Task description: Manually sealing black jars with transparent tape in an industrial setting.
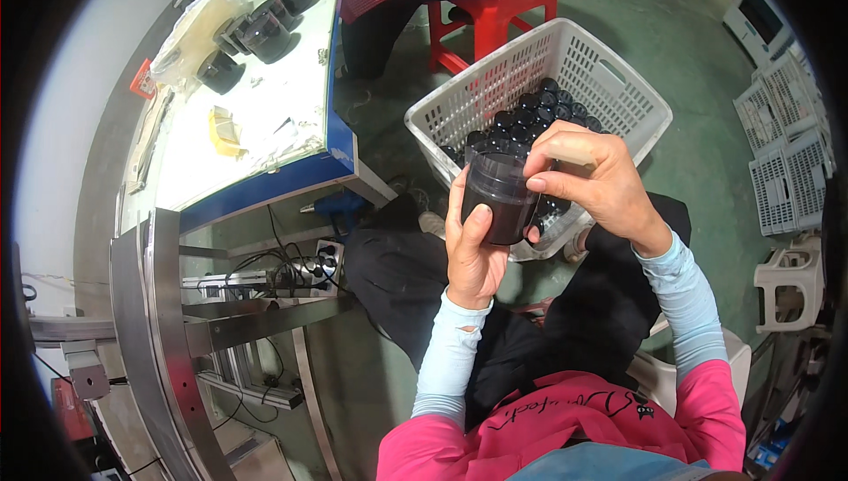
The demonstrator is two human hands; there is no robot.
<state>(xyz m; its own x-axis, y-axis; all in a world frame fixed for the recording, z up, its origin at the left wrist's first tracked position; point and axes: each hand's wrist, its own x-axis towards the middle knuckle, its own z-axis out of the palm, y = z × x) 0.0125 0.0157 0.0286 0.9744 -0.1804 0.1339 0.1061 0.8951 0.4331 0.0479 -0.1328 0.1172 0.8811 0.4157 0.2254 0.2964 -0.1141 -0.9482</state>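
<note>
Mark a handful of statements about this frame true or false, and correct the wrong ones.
1. The left hand holds a dark jar. True.
2. The crate contains many dark round pieces. True.
3. The right hand is down inside the crate. False: it is raised beside the jar's rim.
4. Several dark containers are on the table. True.
5. The seated co-worker's stool is blue. False: it is red.
</note>
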